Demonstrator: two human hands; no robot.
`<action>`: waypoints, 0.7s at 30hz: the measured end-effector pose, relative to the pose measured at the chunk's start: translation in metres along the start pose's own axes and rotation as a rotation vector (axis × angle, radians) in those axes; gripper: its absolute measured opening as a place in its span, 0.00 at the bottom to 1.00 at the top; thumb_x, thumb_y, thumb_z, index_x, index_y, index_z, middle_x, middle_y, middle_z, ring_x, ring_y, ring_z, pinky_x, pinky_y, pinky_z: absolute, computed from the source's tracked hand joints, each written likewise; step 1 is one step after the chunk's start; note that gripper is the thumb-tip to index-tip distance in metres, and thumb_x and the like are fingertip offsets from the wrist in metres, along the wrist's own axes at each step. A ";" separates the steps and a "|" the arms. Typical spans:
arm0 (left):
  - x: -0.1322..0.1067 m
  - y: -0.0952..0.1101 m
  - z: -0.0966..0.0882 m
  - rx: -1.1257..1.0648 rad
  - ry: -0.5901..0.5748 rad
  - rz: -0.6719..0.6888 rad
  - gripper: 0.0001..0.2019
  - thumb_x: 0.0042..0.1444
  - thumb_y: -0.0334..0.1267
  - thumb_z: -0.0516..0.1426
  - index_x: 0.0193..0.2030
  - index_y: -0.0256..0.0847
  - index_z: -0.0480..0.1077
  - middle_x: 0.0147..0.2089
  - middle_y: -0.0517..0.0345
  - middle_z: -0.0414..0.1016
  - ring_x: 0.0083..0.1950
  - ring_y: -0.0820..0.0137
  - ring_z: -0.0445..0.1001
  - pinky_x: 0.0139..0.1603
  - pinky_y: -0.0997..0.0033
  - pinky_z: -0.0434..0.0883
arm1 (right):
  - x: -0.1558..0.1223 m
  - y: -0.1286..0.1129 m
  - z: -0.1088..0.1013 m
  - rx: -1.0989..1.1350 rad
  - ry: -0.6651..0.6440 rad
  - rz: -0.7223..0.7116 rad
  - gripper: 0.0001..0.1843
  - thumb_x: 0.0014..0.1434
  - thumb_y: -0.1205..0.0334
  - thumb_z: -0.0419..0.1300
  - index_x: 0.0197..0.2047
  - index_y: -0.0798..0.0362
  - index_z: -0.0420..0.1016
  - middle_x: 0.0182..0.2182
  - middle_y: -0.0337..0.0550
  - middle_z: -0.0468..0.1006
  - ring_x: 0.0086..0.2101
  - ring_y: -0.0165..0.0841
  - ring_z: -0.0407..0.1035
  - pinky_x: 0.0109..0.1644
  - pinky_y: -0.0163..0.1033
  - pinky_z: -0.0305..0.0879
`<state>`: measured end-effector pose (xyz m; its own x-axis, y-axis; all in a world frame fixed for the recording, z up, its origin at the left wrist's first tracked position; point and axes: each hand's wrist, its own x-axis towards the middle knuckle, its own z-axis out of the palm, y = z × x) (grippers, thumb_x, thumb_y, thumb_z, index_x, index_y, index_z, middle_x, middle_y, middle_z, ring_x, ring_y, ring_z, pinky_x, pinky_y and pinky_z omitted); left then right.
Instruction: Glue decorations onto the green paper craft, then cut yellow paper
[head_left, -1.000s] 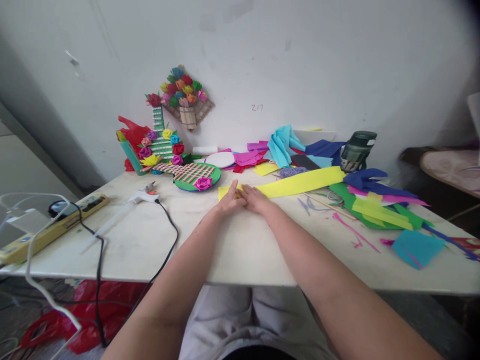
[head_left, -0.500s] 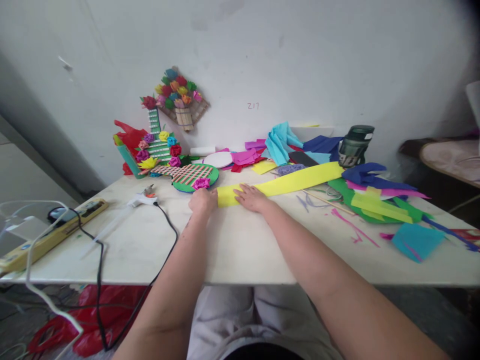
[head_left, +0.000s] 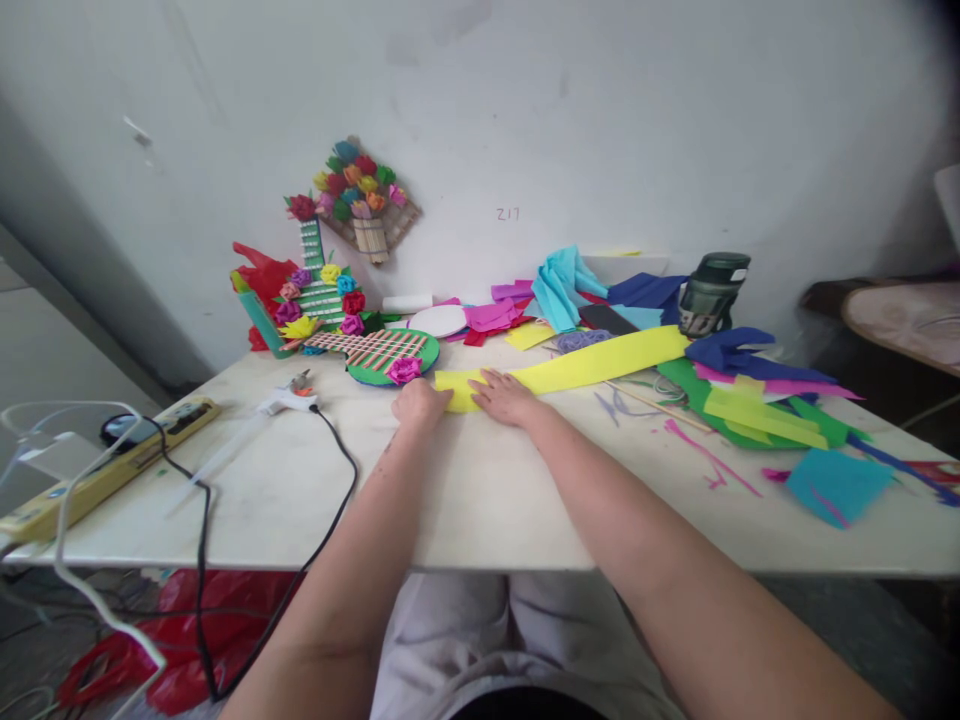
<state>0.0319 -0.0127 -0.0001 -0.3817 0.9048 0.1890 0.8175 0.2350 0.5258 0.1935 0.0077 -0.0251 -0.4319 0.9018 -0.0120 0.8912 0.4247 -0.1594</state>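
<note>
A long yellow paper strip (head_left: 592, 362) lies across the white table (head_left: 480, 490), running from the middle toward the back right. My left hand (head_left: 420, 402) is closed on the strip's near left end, which curls up under its fingers. My right hand (head_left: 506, 396) lies flat on the strip just to the right, fingers stretched out and pressing it down. The two hands are close together.
A glue gun (head_left: 289, 398) with a black cord lies left of my hands, and a yellow power strip (head_left: 105, 468) sits at the far left edge. Paper flower crafts (head_left: 352, 330) stand behind. Coloured paper scraps (head_left: 757, 400) and a dark green jar (head_left: 709, 292) crowd the right side.
My left hand slid left to the strip's end, then closed on it and lifted it into a curl. My right hand stayed pressing on the strip.
</note>
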 end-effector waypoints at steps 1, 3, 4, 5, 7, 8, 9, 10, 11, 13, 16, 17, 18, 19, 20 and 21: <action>0.000 0.001 0.000 0.014 -0.008 -0.007 0.13 0.40 0.46 0.60 0.30 0.39 0.72 0.41 0.38 0.75 0.48 0.50 0.72 0.45 0.55 0.67 | 0.000 0.000 0.000 -0.002 0.002 -0.002 0.30 0.64 0.48 0.33 0.66 0.47 0.47 0.67 0.44 0.41 0.64 0.35 0.34 0.64 0.46 0.34; -0.001 0.002 0.000 -0.002 -0.019 -0.008 0.11 0.43 0.45 0.58 0.30 0.40 0.72 0.40 0.42 0.76 0.47 0.54 0.73 0.44 0.59 0.68 | 0.001 0.001 0.001 -0.002 0.010 -0.007 0.30 0.64 0.47 0.33 0.66 0.47 0.47 0.66 0.44 0.41 0.64 0.36 0.34 0.64 0.46 0.34; -0.002 0.002 0.001 -0.039 -0.016 0.003 0.11 0.44 0.44 0.57 0.30 0.40 0.72 0.39 0.44 0.77 0.46 0.56 0.73 0.43 0.61 0.68 | 0.001 0.001 0.001 -0.001 0.014 -0.008 0.30 0.64 0.47 0.34 0.66 0.46 0.47 0.66 0.44 0.41 0.64 0.36 0.35 0.64 0.46 0.34; -0.002 0.003 0.002 -0.079 -0.010 0.016 0.10 0.45 0.43 0.56 0.31 0.40 0.72 0.38 0.46 0.77 0.45 0.58 0.74 0.42 0.63 0.68 | 0.002 0.001 0.002 0.001 0.018 -0.007 0.30 0.64 0.46 0.34 0.66 0.46 0.47 0.66 0.43 0.42 0.64 0.36 0.35 0.64 0.46 0.34; -0.003 0.004 0.004 -0.139 0.020 0.042 0.10 0.46 0.43 0.56 0.32 0.39 0.71 0.36 0.48 0.77 0.43 0.61 0.74 0.42 0.66 0.68 | 0.002 0.001 0.002 0.008 0.024 -0.002 0.30 0.64 0.46 0.34 0.66 0.45 0.47 0.66 0.43 0.42 0.64 0.36 0.35 0.64 0.46 0.34; -0.003 0.004 0.005 -0.155 0.040 0.055 0.10 0.46 0.43 0.56 0.32 0.39 0.71 0.35 0.49 0.76 0.42 0.62 0.74 0.42 0.67 0.68 | 0.002 0.001 0.003 0.012 0.027 0.000 0.31 0.64 0.45 0.34 0.66 0.45 0.47 0.66 0.43 0.42 0.64 0.36 0.35 0.64 0.46 0.34; -0.004 0.006 0.006 -0.165 0.058 0.069 0.10 0.47 0.43 0.55 0.32 0.39 0.71 0.34 0.50 0.76 0.41 0.63 0.74 0.42 0.68 0.68 | 0.001 0.001 0.002 0.017 0.029 0.002 0.31 0.64 0.45 0.34 0.66 0.46 0.47 0.66 0.43 0.41 0.64 0.36 0.35 0.64 0.46 0.34; -0.005 0.007 0.007 -0.171 0.075 0.084 0.10 0.47 0.42 0.55 0.31 0.38 0.70 0.34 0.51 0.76 0.40 0.63 0.74 0.42 0.68 0.67 | 0.001 0.001 0.002 0.020 0.031 0.003 0.31 0.64 0.45 0.34 0.66 0.46 0.47 0.66 0.43 0.41 0.64 0.36 0.35 0.64 0.46 0.34; -0.006 0.008 0.007 -0.175 0.089 0.098 0.09 0.47 0.42 0.55 0.31 0.38 0.70 0.33 0.51 0.76 0.40 0.64 0.74 0.43 0.69 0.67 | 0.001 0.000 0.002 0.023 0.034 0.002 0.31 0.64 0.45 0.34 0.66 0.46 0.47 0.66 0.44 0.41 0.64 0.36 0.36 0.64 0.46 0.35; -0.009 0.012 0.007 -0.186 0.111 0.125 0.09 0.47 0.42 0.55 0.32 0.38 0.69 0.33 0.52 0.76 0.39 0.65 0.74 0.42 0.70 0.67 | 0.000 0.000 0.001 0.026 0.038 -0.003 0.31 0.64 0.46 0.35 0.66 0.47 0.48 0.66 0.45 0.42 0.64 0.37 0.36 0.64 0.46 0.35; -0.014 0.016 0.010 -0.213 0.128 0.163 0.10 0.47 0.42 0.55 0.33 0.39 0.68 0.33 0.54 0.75 0.38 0.66 0.74 0.41 0.71 0.67 | -0.001 0.000 0.001 0.031 0.035 -0.010 0.30 0.64 0.47 0.35 0.66 0.47 0.48 0.66 0.45 0.42 0.64 0.37 0.36 0.64 0.46 0.35; -0.015 0.017 0.011 -0.225 0.127 0.171 0.10 0.47 0.42 0.56 0.34 0.39 0.68 0.34 0.54 0.75 0.38 0.67 0.74 0.41 0.71 0.67 | 0.000 0.000 0.000 0.031 0.035 -0.010 0.30 0.64 0.47 0.35 0.66 0.46 0.49 0.66 0.44 0.42 0.64 0.37 0.36 0.64 0.46 0.35; -0.017 0.018 0.013 -0.238 0.125 0.177 0.11 0.47 0.42 0.56 0.35 0.39 0.67 0.34 0.54 0.75 0.38 0.67 0.74 0.41 0.71 0.67 | 0.000 0.000 0.000 0.029 0.034 -0.009 0.29 0.64 0.47 0.35 0.66 0.46 0.49 0.66 0.44 0.42 0.64 0.37 0.36 0.64 0.46 0.35; -0.019 0.019 0.015 -0.250 0.123 0.179 0.12 0.46 0.41 0.57 0.37 0.39 0.66 0.35 0.54 0.75 0.38 0.67 0.74 0.41 0.71 0.67 | 0.000 -0.001 0.000 0.026 0.034 -0.009 0.29 0.64 0.47 0.35 0.65 0.45 0.49 0.66 0.43 0.42 0.64 0.37 0.36 0.64 0.47 0.35; -0.020 0.020 0.017 -0.262 0.121 0.174 0.13 0.46 0.40 0.57 0.39 0.39 0.65 0.35 0.53 0.75 0.39 0.66 0.74 0.41 0.71 0.67 | 0.000 -0.001 0.000 0.022 0.035 -0.009 0.29 0.64 0.47 0.36 0.65 0.45 0.50 0.66 0.43 0.43 0.64 0.37 0.36 0.64 0.47 0.36; -0.022 0.022 0.019 -0.277 0.120 0.161 0.15 0.45 0.40 0.58 0.41 0.38 0.65 0.36 0.53 0.75 0.39 0.66 0.73 0.41 0.71 0.67 | 0.000 -0.001 0.000 0.019 0.035 -0.009 0.29 0.64 0.48 0.36 0.65 0.46 0.51 0.66 0.43 0.43 0.64 0.37 0.36 0.64 0.47 0.36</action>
<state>0.0665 -0.0209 -0.0086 -0.3189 0.8701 0.3758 0.7296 -0.0278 0.6834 0.1925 0.0067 -0.0249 -0.4346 0.9003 0.0245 0.8842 0.4317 -0.1781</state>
